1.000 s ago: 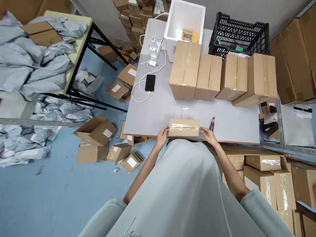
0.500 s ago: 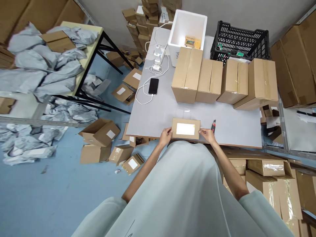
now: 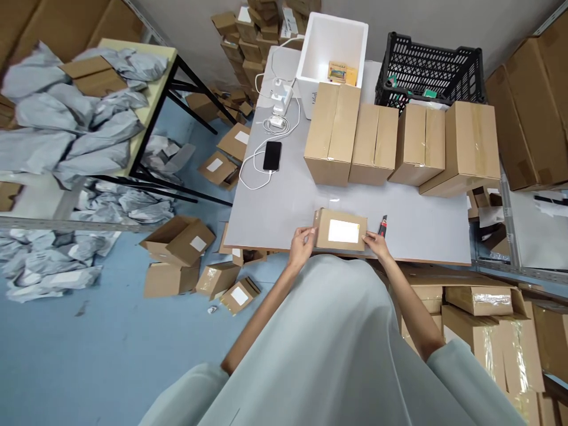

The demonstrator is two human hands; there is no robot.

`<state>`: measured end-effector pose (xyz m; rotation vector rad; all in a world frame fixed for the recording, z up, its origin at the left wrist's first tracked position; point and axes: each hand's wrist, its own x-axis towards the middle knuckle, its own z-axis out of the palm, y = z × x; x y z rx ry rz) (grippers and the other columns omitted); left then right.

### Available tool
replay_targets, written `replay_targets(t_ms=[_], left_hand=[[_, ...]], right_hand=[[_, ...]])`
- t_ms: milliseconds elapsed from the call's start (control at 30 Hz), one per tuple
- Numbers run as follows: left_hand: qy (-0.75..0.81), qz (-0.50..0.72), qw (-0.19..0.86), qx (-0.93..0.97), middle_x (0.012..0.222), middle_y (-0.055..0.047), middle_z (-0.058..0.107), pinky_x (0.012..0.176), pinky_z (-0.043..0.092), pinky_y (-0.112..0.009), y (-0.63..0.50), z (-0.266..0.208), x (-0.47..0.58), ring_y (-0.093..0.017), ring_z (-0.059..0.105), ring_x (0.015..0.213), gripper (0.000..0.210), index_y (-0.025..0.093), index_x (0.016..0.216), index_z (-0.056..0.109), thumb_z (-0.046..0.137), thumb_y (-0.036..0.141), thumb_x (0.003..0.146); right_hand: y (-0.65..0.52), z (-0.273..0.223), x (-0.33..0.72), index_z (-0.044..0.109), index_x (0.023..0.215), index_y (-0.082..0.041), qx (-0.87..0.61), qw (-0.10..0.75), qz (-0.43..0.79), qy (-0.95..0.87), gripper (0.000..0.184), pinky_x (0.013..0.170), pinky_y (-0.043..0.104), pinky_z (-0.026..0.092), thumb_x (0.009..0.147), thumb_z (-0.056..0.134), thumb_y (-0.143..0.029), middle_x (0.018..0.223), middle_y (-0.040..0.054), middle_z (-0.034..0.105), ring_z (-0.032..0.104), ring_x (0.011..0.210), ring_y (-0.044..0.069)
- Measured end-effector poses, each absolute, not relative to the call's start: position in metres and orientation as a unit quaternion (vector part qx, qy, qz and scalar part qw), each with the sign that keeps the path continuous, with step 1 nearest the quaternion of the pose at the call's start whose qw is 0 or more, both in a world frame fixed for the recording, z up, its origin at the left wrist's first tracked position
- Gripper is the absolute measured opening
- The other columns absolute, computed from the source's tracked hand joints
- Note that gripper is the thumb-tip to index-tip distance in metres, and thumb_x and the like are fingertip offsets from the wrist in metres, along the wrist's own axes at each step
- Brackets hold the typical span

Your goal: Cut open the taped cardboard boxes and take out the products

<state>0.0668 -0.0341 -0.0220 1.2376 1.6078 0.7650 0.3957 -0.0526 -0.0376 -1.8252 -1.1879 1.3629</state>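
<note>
The labelled box (image 3: 341, 229) had moved to the right, toward the utility knife (image 3: 383, 226), and had turned slightly, so that its left end came into view, whereas half a second earlier only the face with the white label (image 3: 344, 231) was presented squarely. One second earlier, a taped face had been uppermost; the label thus marked a change of side, judged to mean that the box was being turned about between the hands and that its handling was unfinished. The box lay over the near edge of the tabletop (image 3: 284, 210), between the hands; whether it rested there or was slightly raised could not be told. The right hand (image 3: 376, 242) pinched the near right corner between thumb and fingers. The left hand (image 3: 302, 245) was partly curled at the left end, and the firmness of its hold, if any, could not be determined. Unchanged from the earlier frames were the row of four cartons (image 3: 373, 142) beyond the box and the phone (image 3: 272, 156) on its white cable (image 3: 248, 184), farther to the left.
</note>
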Motion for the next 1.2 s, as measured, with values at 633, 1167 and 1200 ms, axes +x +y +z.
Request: replay_targets(t_ms=[633,1167,1200], left_hand=[[0.55,0.319,0.611,0.472,0.154,-0.016,0.074,0.112,0.066,-0.053,-0.028,0.029,0.112,-0.037,0.077,0.132,0.076,0.018,0.151,0.072,0.08,0.068,0.094],[0.62,0.324,0.589,0.405,0.156,-0.014,0.073,0.118,0.06,-0.049,-0.025,-0.006,0.097,-0.033,0.071,0.141,0.056,0.023,0.145,0.076,0.069,0.06,0.103],[0.636,0.313,0.592,0.383,0.157,-0.015,0.072,0.119,0.059,-0.05,-0.021,-0.013,0.096,-0.033,0.07,0.143,0.055,0.022,0.146,0.075,0.069,0.057,0.103]], right_hand=[[-0.075,0.06,0.361,0.069,0.162,-0.027,-0.638,0.37,0.493,-0.461,0.077,0.123,0.055,0.061,0.097,0.081,-0.066,0.165,0.005,0.066,0.069,0.148,0.038],[-0.052,0.016,0.396,0.056,0.171,-0.018,-0.596,0.335,0.595,-0.421,0.101,0.114,0.051,0.065,0.088,0.084,-0.069,0.162,0.0205,0.067,0.079,0.129,0.035],[-0.055,0.015,0.405,0.053,0.173,-0.018,-0.604,0.336,0.592,-0.415,0.103,0.113,0.051,0.065,0.089,0.084,-0.068,0.162,0.0221,0.067,0.08,0.125,0.034]])
